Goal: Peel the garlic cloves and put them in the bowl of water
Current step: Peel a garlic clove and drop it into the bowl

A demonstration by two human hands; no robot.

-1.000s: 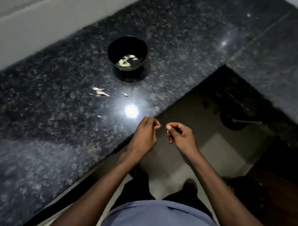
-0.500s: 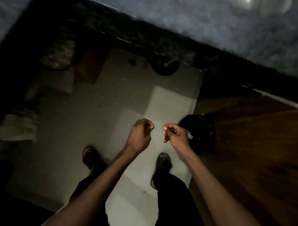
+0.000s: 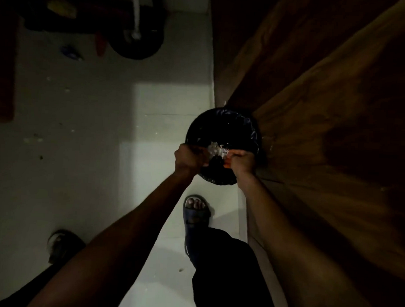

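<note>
Black-lined bin (image 3: 223, 131) sits directly under both hands, seen from the head cam looking straight down. Left hand (image 3: 188, 158) is curled w/ fingers drawn in toward the thumb; whether it pinches anything is too dark to tell. Right hand (image 3: 241, 162) is likewise curled, fingertips pressed together near something orange-pink at its inner edge, poss. a clove, but it can't be made out. Between the two hands, lower down inside the bin, lies a pale heap of garlic skins (image 3: 216, 151). Bowl of water isn't in shot.

Bin stands on a white tiled floor (image 3: 101, 127), its far side touching a dark brown wooden panel (image 3: 324, 111) that fills the right of the frame. Person's right foot in a dark slide sandal (image 3: 196, 212) is planted just below the bin; left foot (image 3: 60, 245) is well apart at lower left, blurred. At top, a white pipe (image 3: 135, 15) runs down into a dark round object (image 3: 141, 45), w/ small blue and orange items (image 3: 73, 53) beside it. Room is dim; one brighter patch of floor lies left of the bin.
</note>
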